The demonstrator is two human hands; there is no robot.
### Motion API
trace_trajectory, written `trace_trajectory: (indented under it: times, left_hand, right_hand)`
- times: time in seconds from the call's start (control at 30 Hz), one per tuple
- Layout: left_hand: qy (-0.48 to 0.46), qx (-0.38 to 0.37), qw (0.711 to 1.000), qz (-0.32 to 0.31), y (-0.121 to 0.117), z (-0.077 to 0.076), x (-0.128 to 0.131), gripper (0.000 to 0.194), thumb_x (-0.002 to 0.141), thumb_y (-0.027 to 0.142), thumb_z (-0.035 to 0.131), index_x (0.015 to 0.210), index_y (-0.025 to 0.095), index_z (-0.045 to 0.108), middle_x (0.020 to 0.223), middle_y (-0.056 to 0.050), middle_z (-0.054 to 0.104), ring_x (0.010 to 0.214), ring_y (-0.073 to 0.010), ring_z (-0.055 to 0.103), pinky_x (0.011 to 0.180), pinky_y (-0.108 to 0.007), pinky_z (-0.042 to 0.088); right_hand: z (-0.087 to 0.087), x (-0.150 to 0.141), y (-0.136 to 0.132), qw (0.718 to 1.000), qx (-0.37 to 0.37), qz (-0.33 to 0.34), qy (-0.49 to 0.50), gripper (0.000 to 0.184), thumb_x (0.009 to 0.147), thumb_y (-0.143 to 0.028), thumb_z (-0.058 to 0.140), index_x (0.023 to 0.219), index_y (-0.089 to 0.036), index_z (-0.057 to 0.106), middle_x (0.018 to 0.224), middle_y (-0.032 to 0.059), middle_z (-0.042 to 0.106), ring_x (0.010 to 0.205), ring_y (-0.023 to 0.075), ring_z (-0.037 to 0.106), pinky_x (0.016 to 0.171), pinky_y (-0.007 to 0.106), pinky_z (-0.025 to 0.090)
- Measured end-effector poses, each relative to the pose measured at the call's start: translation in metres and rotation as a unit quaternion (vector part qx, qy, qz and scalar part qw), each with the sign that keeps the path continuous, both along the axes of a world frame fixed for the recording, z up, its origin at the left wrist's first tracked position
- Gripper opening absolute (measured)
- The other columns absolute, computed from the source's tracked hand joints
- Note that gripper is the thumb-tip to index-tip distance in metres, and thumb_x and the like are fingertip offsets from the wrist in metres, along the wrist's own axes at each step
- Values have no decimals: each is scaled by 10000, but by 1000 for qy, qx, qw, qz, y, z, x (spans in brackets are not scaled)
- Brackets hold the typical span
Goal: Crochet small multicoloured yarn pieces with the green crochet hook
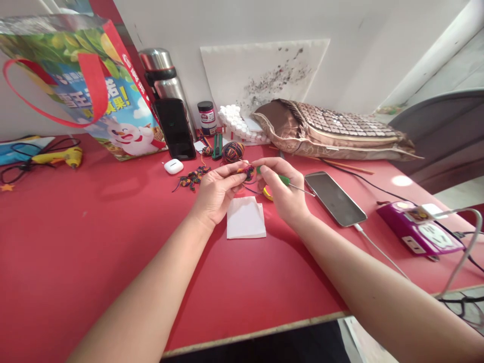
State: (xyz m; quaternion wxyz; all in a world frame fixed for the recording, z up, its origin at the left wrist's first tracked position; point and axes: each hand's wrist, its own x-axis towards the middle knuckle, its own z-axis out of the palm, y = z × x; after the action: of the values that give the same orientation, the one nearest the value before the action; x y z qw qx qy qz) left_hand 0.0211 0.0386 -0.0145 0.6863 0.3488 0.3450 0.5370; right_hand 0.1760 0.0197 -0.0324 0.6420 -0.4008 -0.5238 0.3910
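Note:
My left hand (220, 189) pinches a small multicoloured crochet piece (247, 172) between thumb and fingers. In my right hand (284, 190) is a crochet hook (283, 179) with a green grip, its thin metal shaft sticking out to the right. Both hands meet above a folded white paper (246, 218). A ball of multicoloured yarn (233, 151) sits just beyond my fingers. Left of it lies a string of multicoloured crocheted bits (193, 176). A yellow ring-shaped object (267, 193) is partly hidden behind my right hand.
A phone (336, 198) on a cable and a purple power strip (419, 229) lie right. Behind stand an upright phone (175, 128), a steel flask (166, 80), a printed bag (86, 91) and a brown cushion (336, 128). A yellow glue gun (60, 157) lies far left.

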Motion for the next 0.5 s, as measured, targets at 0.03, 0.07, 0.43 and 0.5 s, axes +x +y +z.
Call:
trace_trajectory:
  times: [0.03,0.07,0.43,0.5]
  left_hand:
    - [3,-2,1000,-1,0,0,0,223,650,71,915,858,145,884,918,-81,827,763,-131,675,684,-281,453]
    - [5,-6,1000,-1,0,0,0,228,646,76,920,861,145,885,911,-79,825,764,-132,678,681,-278,452]
    - [41,3,999,9,2,2,-5,253,613,97,909,860,145,885,942,-83,821,766,-135,683,621,-253,450]
    - [48,10,999,9,2,2,-6,259,619,111,912,874,156,889,942,-80,821,743,-126,661,624,-255,458]
  right_hand:
    - [0,1,0,1000,5,-2,-1,109,933,-344,751,957,-251,801,720,-22,692,606,134,623,607,304,545]
    - [0,1,1,1000,5,-2,7,104,933,-343,754,955,-253,802,713,-24,685,600,133,618,606,306,541]
    - [-3,8,10,970,-108,148,162,362,773,-449,958,999,-227,782,781,-22,756,631,104,650,650,275,573]
    - [-3,9,11,964,-111,164,179,387,762,-458,966,1016,-225,789,794,-22,763,641,103,654,672,282,591]
